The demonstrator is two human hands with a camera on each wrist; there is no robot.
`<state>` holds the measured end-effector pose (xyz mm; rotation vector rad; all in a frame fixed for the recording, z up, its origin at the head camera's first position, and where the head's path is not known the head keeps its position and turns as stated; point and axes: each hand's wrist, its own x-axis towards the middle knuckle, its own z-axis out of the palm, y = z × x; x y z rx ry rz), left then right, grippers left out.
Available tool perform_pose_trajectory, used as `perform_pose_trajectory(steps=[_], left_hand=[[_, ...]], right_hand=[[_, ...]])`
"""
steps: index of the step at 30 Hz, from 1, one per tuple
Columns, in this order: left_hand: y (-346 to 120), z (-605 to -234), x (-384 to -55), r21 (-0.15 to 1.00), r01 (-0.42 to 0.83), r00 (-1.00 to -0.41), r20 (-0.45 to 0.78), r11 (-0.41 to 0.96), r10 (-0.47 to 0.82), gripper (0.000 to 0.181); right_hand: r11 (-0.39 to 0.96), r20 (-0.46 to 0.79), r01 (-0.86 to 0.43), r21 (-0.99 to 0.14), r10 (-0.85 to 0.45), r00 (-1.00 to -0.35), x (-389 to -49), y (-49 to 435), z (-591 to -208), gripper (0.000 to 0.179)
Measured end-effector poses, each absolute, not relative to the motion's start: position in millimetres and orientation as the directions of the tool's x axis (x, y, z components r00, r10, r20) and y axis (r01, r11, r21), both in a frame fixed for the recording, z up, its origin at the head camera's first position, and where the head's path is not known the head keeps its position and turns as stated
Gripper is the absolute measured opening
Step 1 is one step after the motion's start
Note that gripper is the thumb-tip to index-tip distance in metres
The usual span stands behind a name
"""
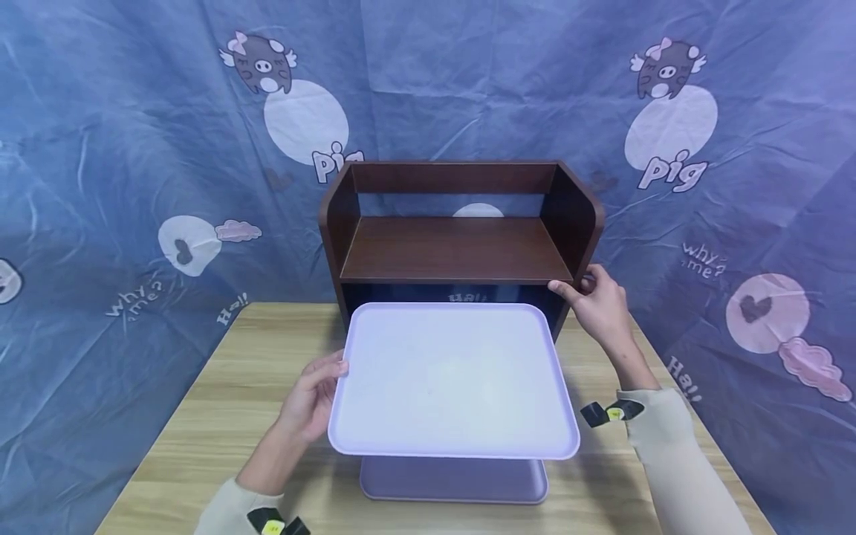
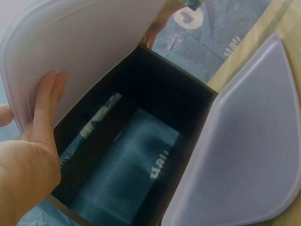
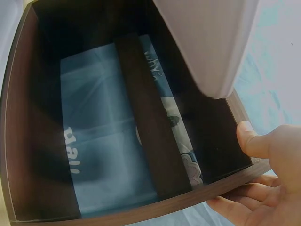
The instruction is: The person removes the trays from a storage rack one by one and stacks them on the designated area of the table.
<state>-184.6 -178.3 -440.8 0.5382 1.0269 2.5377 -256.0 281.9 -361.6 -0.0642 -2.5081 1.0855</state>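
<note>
My left hand (image 1: 313, 401) grips the left edge of a pale lavender rectangular tray (image 1: 455, 379), thumb on top and fingers (image 2: 46, 101) against its underside. The raised tray hides part of the shelf's lower compartment in the head view. A dark brown wooden desktop shelf (image 1: 458, 249) stands behind it, with a bare upper board and a lower compartment. My right hand (image 1: 602, 308) holds the shelf's right side, the thumb at the middle board's front corner and the fingers round the outside of the panel. Below the raised tray, a second lavender tray (image 1: 455, 487) lies on the table, partly covered from view.
The light wood table (image 1: 267, 357) runs under the shelf and the lower tray. A blue printed cloth (image 1: 428, 82) hangs close behind the shelf and along both sides. Through the shelf's open back, a crossbar (image 3: 150, 127) shows in front of the cloth.
</note>
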Motion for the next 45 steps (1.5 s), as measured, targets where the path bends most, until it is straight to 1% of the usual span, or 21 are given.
perform_pose_trajectory(steps=[18,26,45], left_hand=[[-178,-479,-184,0.751,-0.182,-0.892,0.145,-0.634,0.428,0.056],[-176,-495,-186,0.760,-0.197,-0.886,0.132,-0.619,0.444,0.054],[-178,-522,-185,0.781,-0.233,-0.914,0.027,-0.579,0.404,0.049]], right_hand=[[0.689,0.341,-0.118,-0.715,0.196,-0.919,-255,282,-362,0.072],[0.692,0.354,-0.134,-0.710,0.187,-0.916,-256,283,-364,0.071],[0.702,0.351,-0.120,-0.702,0.194,-0.916,-257,282,-362,0.069]])
